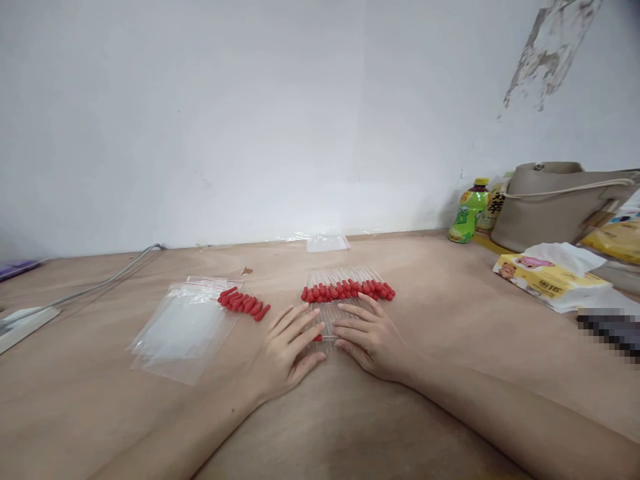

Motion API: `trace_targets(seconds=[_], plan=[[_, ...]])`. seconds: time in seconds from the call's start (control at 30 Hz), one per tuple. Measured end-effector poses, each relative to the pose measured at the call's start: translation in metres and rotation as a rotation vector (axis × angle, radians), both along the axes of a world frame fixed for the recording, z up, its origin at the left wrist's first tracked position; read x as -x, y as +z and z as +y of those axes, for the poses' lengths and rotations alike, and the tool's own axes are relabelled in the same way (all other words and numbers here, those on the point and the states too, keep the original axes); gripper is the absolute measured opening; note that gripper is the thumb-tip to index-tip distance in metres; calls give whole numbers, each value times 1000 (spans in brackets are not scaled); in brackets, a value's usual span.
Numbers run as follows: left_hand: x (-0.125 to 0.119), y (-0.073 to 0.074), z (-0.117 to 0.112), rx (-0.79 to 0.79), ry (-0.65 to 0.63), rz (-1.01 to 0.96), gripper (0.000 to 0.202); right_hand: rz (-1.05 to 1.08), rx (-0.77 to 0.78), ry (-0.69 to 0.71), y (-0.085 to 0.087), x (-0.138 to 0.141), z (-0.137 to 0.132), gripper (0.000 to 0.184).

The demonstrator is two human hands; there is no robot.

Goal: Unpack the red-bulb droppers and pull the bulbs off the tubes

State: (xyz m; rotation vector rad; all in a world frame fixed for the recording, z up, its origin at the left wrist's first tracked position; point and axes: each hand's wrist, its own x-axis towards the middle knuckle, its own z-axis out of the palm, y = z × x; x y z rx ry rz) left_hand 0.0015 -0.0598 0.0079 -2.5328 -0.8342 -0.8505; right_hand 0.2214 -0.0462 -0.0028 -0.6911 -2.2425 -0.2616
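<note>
Several glass droppers with red rubber bulbs [345, 289] lie side by side in a row in the middle of the table, their clear tubes pointing toward the wall. On the near side of the bulbs, more thin clear tubes [327, 312] lie between my hands. My left hand [286, 350] rests over the left side of these tubes, fingers spread. From the right, my right hand [373, 337] lies over them with its fingers apart. One red end [318, 338] shows by my left fingers, next to a crosswise clear tube. Parts of the tubes are hidden under both hands.
Left of my hands, several red bulbs [244, 304] lie by a stack of clear zip bags [175, 330]. Another bag [327, 244] lies by the wall. A green bottle [469, 212], handbag [555, 207], tissue pack [560, 280] and dark blurred object [610, 330] are right; a cable [115, 277] runs left.
</note>
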Motion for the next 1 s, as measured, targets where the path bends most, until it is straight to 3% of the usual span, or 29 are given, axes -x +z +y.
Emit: trace_targets(seconds=[0.23,0.6,1.0], plan=[[-5,-10,4,-44,-92,-81,20,-19,12,70,-2,5,2,24],[-8,1,-8,-67,-117,31,17,-14,-22,259,-4,6,-3,16],[-5,0,-14,-19,-141,53,12,-117,-152,268,1,2,-8,14]])
